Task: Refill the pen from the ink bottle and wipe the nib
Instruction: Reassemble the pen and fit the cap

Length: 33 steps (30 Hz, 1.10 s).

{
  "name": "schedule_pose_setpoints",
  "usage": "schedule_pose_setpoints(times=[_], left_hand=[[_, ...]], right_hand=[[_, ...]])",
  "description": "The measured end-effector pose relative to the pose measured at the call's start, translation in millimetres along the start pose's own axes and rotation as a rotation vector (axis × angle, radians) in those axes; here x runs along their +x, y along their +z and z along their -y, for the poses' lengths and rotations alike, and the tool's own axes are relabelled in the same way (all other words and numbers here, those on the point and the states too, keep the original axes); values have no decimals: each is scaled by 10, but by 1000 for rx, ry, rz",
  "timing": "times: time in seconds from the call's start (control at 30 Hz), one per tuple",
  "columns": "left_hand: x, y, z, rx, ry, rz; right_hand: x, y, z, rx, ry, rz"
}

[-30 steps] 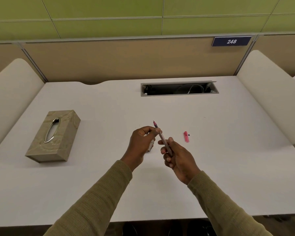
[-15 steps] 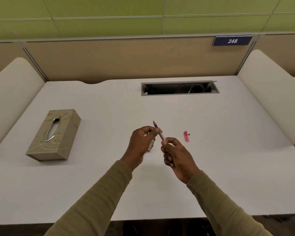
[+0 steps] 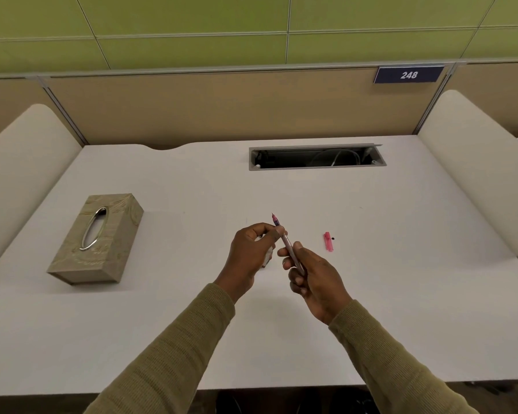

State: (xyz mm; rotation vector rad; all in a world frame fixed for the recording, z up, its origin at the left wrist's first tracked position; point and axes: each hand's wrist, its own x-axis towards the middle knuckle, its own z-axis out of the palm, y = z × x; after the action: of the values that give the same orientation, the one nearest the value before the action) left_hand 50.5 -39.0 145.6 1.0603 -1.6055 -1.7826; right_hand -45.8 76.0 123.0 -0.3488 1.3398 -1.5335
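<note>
Centrally, over the desk [image 3: 371,294], the pen [image 3: 288,245] is held nib-up: front end is pinched by the left hand [image 3: 250,253], barrel gripped by the right hand [image 3: 316,279]. Nearby, to the rt, a pink cap [image 3: 328,242] is seen.

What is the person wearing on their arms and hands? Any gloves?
No gloves. Both arms are in long sleeves, the left sleeve and the right sleeve. They are olive green knit with fine ribbed lines running across, and they end at the wrists. The left hand and right hand are bare, and no ring, watch or bracelet shows.
</note>
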Motion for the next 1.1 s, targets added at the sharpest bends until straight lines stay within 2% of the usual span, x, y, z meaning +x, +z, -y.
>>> schedule_pose_setpoints(times=[1.1], left_hand=[[105,73,46,19,11,-31]], right_hand=[[77,-40,69,-34,30,-21]])
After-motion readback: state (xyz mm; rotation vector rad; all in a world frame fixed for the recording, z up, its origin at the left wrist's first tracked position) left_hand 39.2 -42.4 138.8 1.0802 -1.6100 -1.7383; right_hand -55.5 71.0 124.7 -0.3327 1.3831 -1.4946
